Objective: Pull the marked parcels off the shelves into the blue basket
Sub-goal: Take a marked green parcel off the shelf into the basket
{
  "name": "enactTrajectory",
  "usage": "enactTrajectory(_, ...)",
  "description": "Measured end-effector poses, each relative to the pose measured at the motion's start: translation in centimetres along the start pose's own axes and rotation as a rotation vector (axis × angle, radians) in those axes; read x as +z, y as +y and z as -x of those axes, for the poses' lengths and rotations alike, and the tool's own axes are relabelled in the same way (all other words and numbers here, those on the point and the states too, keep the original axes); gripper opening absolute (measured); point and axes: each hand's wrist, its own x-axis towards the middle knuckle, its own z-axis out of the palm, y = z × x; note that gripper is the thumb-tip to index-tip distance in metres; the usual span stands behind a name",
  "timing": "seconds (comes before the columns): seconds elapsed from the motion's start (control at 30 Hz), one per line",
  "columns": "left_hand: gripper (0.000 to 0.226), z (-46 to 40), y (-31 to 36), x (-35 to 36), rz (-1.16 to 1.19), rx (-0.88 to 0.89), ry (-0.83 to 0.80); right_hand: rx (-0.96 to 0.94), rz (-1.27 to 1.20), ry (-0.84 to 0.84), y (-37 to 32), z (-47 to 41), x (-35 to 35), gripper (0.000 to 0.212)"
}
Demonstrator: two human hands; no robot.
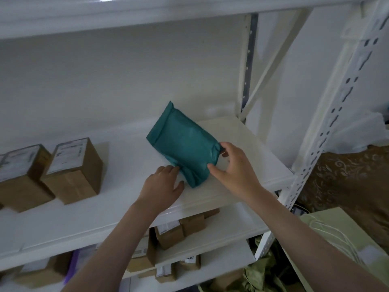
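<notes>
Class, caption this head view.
Both hands grip a teal plastic mailer parcel on a white metal shelf.

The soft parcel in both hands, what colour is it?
Teal green soft parcel, plain, seen in the head view.
</notes>
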Motion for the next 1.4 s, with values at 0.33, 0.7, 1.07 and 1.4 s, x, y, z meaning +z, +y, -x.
enactTrajectory(0.33,0.050,5.4,-8.0,-5.4,0.121,-0.245,0.033,-0.325,0.081,-0.071,-8.3,-1.7,7.1,0.052)
enactTrajectory(0.7,0.030,10.3,-14.7,-9.7,0.168,-0.372,0.160,-0.485,0.118,-0.279,-15.5,-2.2,15.1,0.056)
enactTrajectory(1.07,0.015,10.0,-14.3,-8.2,0.082,-0.364,-0.025,-0.380,0.313,-0.464,-13.5,-1.8,16.1,0.066)
enactTrajectory(1.4,0.067,8.2,-14.7,-6.1,-0.198,-0.336,-0.079,-0.119,0.437,-0.593,-9.4,-4.1,13.8,0.096)
